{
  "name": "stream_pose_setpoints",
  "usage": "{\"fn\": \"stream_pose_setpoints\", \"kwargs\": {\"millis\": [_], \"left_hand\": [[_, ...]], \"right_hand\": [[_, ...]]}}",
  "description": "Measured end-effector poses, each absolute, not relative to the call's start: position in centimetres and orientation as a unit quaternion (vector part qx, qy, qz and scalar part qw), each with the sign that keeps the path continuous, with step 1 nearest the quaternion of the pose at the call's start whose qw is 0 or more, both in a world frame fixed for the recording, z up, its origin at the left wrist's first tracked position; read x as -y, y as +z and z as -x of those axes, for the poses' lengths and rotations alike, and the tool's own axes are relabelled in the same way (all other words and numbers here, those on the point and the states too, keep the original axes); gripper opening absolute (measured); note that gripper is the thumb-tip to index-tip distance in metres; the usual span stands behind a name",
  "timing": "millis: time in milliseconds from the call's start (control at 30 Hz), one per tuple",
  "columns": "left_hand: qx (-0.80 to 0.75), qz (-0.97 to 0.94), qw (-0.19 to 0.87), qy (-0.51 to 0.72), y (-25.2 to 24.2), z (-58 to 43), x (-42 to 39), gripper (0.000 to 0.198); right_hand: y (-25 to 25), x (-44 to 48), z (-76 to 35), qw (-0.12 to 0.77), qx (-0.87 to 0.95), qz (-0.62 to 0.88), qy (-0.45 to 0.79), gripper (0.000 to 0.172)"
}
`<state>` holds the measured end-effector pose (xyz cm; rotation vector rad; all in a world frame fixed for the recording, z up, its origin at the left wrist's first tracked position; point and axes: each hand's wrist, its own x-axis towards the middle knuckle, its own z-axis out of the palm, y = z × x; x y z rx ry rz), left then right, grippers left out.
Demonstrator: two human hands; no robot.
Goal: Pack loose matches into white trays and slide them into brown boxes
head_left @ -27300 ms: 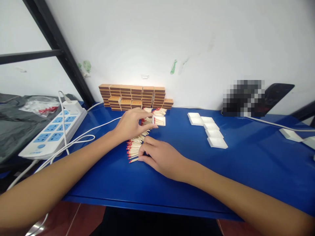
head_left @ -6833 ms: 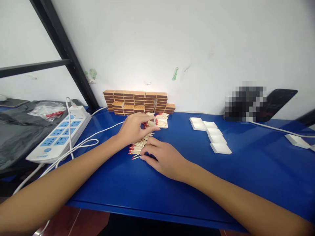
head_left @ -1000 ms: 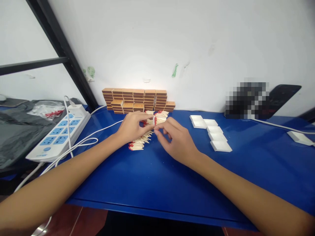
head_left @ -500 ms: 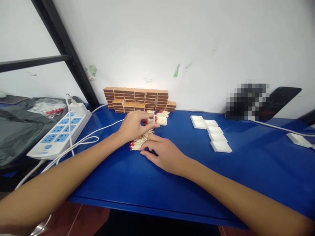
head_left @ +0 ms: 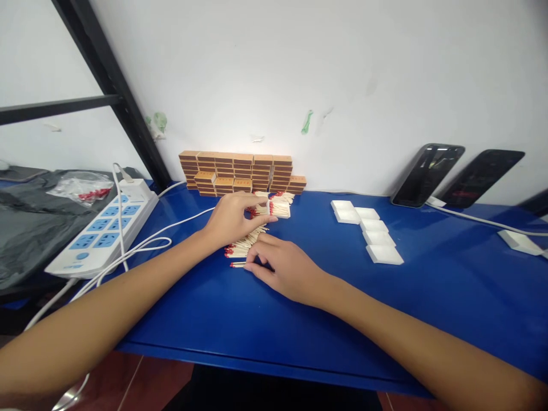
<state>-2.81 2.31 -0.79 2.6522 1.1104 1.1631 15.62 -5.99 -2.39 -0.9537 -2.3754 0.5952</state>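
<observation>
My left hand (head_left: pixel 235 217) is closed with thumb and fingers on a small white tray (head_left: pixel 282 214) filled with red-tipped matches. Below that hand, a loose pile of matches (head_left: pixel 238 248) lies on the blue table. My right hand (head_left: pixel 291 268) pinches a few matches (head_left: pixel 237 265) by their plain ends at the near edge of the pile, their red heads pointing left. The exact number in the pinch cannot be made out. Behind both hands, brown matchboxes (head_left: pixel 240 165) are stacked in rows against the wall.
Several white trays (head_left: pixel 377 237) stand on the right of the blue table (head_left: pixel 265 331). Two phones (head_left: pixel 428 174) lean on the wall, with a white cable in front. On the left are a power strip (head_left: pixel 105 228), loose cables and a plastic bag (head_left: pixel 83 187) with red pieces.
My right hand has drawn a few matches slightly towards me, apart from the pile. The left hand and the tray have stayed in place.
</observation>
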Motion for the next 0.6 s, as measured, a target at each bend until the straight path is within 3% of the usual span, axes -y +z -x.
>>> {"fn": "stream_pose_setpoints", "kwargs": {"millis": [600], "left_hand": [[-0.356,-0.857,0.019,0.373,-0.93,2.77,-2.41,0.045]], "right_hand": [[-1.81,6.5,-15.61,0.163,0.898,0.361,0.192,0.01]]}}
